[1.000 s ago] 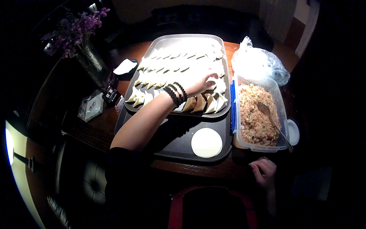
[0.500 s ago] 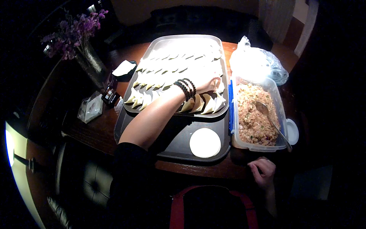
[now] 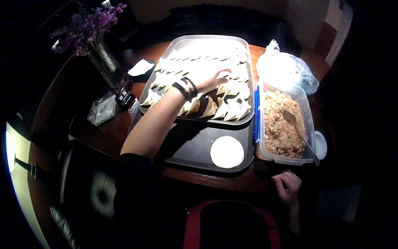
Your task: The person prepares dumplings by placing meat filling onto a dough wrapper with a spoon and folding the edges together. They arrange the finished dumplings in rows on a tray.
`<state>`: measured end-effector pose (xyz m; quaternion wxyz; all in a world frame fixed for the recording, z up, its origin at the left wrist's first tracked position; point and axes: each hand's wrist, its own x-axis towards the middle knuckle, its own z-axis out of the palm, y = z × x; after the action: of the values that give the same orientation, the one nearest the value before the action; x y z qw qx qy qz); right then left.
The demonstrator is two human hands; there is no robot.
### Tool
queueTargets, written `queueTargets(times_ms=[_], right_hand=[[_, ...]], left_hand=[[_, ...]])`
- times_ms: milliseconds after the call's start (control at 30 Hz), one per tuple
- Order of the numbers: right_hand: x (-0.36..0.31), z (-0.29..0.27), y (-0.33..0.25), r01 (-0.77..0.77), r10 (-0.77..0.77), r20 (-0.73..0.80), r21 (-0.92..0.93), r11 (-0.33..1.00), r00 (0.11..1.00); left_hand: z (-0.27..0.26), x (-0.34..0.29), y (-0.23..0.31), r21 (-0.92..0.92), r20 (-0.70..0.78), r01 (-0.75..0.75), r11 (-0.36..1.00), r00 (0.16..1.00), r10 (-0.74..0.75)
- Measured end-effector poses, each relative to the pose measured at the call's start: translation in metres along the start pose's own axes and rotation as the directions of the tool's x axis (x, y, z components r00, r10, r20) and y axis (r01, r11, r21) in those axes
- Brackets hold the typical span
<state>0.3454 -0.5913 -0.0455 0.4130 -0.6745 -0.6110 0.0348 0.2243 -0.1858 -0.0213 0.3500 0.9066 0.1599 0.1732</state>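
Observation:
My left hand (image 3: 210,81), with dark bead bracelets at the wrist, reaches over the rows of folded dumplings (image 3: 210,108) on the upper grey tray (image 3: 251,62). Its fingers look apart, and I see nothing between them; glare washes out part of the hand. On the lower dark tray (image 3: 188,145) lies a round stack of white dumpling wrappers (image 3: 227,152). To the right, a clear plastic container (image 3: 309,124) holds minced filling (image 3: 280,135), with a metal spoon (image 3: 304,139) resting in it. Loosely closed, my right hand (image 3: 287,184) rests by the table's front edge, apparently empty.
Behind the container sits a knotted clear plastic bag (image 3: 288,70). A white lid-like disc (image 3: 320,145) is at its right. On the left are a small dark dish with something white (image 3: 141,68), a dark box (image 3: 125,96), a clear packet (image 3: 102,110) and a vase of purple flowers (image 3: 93,25).
My left hand has drawn back leftward from the dumplings at the tray's right side, and its fingers have spread. My right hand stays put. The whole view has shifted slightly.

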Motion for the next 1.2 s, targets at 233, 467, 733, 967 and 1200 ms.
queueTargets(times_ms=[233,467,733,967,1200], right_hand=[[-0.002,0.0,0.0,-0.012,0.012,0.013,-0.016,1.0,1.0],[-0.002,-0.001,0.0,-0.004,0.005,0.017,-0.007,1.0,1.0],[-0.001,-0.001,-0.002,0.005,-0.004,0.017,-0.017,1.0,1.0],[-0.004,0.001,0.004,0.014,-0.014,0.013,-0.035,0.999,1.0],[-0.002,0.0,-0.001,0.01,-0.009,0.02,-0.043,0.999,1.0]], left_hand=[[-0.042,-0.087,0.058,0.61,-0.007,0.247,0.753,0.952,-0.307],[-0.016,-0.107,0.041,0.61,-0.047,0.081,0.788,0.997,-0.066],[-0.017,-0.106,0.05,0.551,0.01,0.015,0.835,1.0,-0.025],[-0.049,-0.114,0.043,0.521,-0.25,0.172,0.836,0.967,-0.042],[-0.035,-0.131,0.044,0.672,-0.066,0.182,0.718,0.98,-0.187]])
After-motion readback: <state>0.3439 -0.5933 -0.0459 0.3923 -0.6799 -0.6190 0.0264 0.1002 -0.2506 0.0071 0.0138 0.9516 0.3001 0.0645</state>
